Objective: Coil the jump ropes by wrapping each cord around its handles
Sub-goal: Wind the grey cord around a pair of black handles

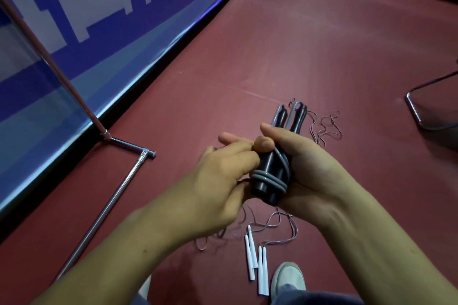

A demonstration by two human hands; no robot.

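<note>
Head view. The right grip (304, 163) is clenched around a pair of black handles (269, 173), held side by side above the red floor (322, 44), with the thumb laid across their upper part. A gray cord (270, 179) is wound in several turns around the lower end of the handles, and one strand runs diagonally upward. The left grip (223, 176) lies against the left side of the handles with its fingers curled; whether it grasps the cord cannot be told. On the floor beyond the hands lie dark handles (290, 116) with thin cords (327, 126). Nearer the person lie white handles (257, 260), beside a shoe (288, 277). A metal stand (106, 205) stands at left.
</note>
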